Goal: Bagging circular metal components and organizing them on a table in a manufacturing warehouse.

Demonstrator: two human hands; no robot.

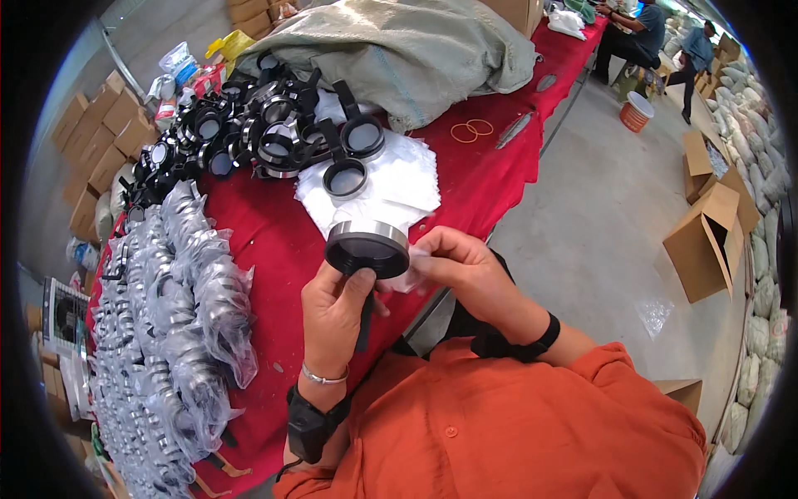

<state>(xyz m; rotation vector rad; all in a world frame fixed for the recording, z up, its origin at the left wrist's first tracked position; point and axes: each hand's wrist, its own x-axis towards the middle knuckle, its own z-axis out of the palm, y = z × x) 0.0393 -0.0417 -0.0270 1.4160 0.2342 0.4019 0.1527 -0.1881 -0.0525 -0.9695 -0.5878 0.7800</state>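
My left hand (332, 312) grips a round black piece with a silver band (367, 248) by its black handle, thumb on the near side. The piece is held tilted above the table's front edge. At its right rim, my right hand (461, 268) pinches a thin, clear plastic bag (403, 279) between thumb and fingers. How far the bag reaches around the piece is partly hidden. Just beyond lies a stack of flat white plastic bags (399, 183). Two more handled round pieces rest on that stack, one (345, 178) nearer and one (362, 135) farther, both with greyish discs inside.
A heap of similar black pieces (274, 125) covers the table's far left. Rows of bagged pieces (208, 308) run down the left side of the red cloth (278, 249). Behind stands a large greenish sack (399, 58). Open cartons (706, 241) are on the floor right; people sit and stand far off.
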